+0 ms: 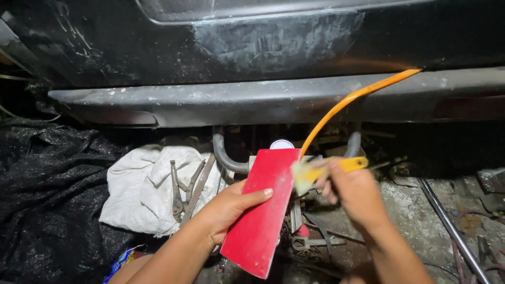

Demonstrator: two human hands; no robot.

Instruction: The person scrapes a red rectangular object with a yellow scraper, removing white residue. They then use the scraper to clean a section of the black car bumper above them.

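My left hand [226, 208] grips a flat red board [265, 210] by its left edge, thumb across the face, holding it tilted in the middle of the view. My right hand [355, 192] holds a yellow spreader [321, 172] whose pale, putty-smeared blade touches the board's upper right edge. Above both hangs the dark, scuffed body panel of a car [252, 47] with a grey sill [273, 100] below it.
An orange hose [357, 97] curves from the sill down toward my right hand. A white sack [147, 189] with pliers [184, 186] on it lies at left, beside black fabric [47, 194]. A metal rod [452, 226] and scrap lie on the dirty ground at right.
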